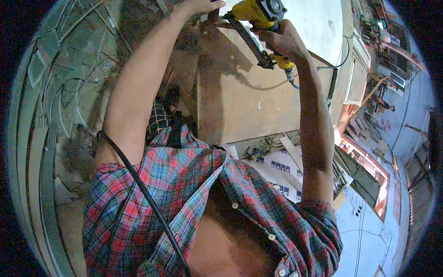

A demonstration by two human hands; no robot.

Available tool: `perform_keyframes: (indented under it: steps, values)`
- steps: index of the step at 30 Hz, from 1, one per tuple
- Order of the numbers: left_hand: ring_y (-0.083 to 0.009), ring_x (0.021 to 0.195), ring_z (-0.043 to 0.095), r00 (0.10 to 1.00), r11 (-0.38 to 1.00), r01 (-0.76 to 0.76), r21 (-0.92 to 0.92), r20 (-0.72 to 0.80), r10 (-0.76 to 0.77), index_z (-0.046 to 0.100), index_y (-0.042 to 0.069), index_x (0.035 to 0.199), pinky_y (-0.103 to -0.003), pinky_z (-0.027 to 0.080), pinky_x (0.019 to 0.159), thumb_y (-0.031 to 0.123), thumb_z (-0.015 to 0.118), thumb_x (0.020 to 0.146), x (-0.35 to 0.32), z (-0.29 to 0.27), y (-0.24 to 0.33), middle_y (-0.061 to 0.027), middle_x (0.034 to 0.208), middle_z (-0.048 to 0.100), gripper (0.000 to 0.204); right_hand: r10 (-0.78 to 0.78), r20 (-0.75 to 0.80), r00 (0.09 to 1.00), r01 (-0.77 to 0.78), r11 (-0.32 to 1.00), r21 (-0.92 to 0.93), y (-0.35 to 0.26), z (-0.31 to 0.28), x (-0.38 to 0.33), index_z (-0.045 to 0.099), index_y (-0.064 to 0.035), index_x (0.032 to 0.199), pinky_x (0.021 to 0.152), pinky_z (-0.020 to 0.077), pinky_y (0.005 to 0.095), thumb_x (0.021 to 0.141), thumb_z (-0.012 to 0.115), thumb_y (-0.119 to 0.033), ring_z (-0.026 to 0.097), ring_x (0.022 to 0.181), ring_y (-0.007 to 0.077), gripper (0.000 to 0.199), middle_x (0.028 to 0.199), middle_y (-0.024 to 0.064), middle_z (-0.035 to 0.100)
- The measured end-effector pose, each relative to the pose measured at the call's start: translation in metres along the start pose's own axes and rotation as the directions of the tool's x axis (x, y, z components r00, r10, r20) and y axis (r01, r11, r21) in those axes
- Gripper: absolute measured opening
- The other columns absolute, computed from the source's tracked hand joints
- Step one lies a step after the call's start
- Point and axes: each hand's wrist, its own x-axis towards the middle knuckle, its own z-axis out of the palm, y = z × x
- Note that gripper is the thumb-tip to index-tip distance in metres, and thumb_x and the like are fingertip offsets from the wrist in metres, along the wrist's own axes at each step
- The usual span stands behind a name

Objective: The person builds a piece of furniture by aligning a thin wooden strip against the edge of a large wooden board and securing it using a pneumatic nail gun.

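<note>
At the top edge, my left hand [201, 6] is partly cut off, its fingers closed on a small dark wood piece [213, 15]. My right hand [287, 42] is wrapped around the grip of a yellow and black nail gun [253, 11]. The nail gun's long black magazine slants down to the right, and its nose points left, close to the wood piece. A hose fitting [289, 73] hangs from the end of its handle. Beneath both hands lies a broad plywood panel [263, 108], with shadows across it.
A pale sheet [318, 23] lies beyond the nail gun. Wood scraps [69, 99] litter the floor at left, beside long boards [25, 152]. White printed sheets [272, 171] lie below the panel. A black cable [147, 194] crosses my shirt. Another person [385, 105] is far off at right.
</note>
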Motion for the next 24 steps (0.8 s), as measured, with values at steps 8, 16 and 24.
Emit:
perform_keyframes:
  steps: [8,16,24]
  values:
    - [-0.0380,0.127,0.052,0.997,0.996,0.053,0.072,0.045,-0.056,0.050,-0.010,0.133,-0.048,0.042,0.105,0.038,0.069,0.086,0.011,0.010,0.006,-0.0294,0.135,0.052,0.070,0.053,-0.053,0.997,-0.055,0.997,-0.047,-0.002,-0.001,-0.006,0.073,-0.0068,0.102,0.052,0.0438,0.0271,0.083,0.069,-0.025,0.053,0.056,0.0087,0.027,0.069,0.0003,0.062]
    - [-0.0310,0.101,0.066,1.000,0.994,0.030,0.106,0.005,-0.030,0.059,0.005,0.131,-0.039,0.049,0.093,0.044,0.069,0.085,0.017,0.010,0.000,-0.0194,0.106,0.070,0.061,0.098,-0.083,0.992,-0.095,0.994,0.049,0.027,-0.005,-0.015,0.070,0.0000,0.091,0.057,0.0479,0.0287,0.078,0.069,-0.020,0.057,0.061,0.0109,0.024,0.069,0.0042,0.064]
    - [-0.0349,0.137,0.032,0.953,0.999,-0.025,0.036,-0.302,0.035,0.042,0.011,0.147,-0.046,0.019,0.117,0.021,0.055,0.096,-0.069,0.058,0.009,-0.0181,0.141,0.050,0.054,0.287,-0.226,0.931,-0.197,0.915,0.353,0.036,-0.006,-0.087,0.064,0.0012,0.099,0.058,0.0483,0.0292,0.074,0.071,-0.011,0.057,0.063,0.0098,0.029,0.075,0.0034,0.064]
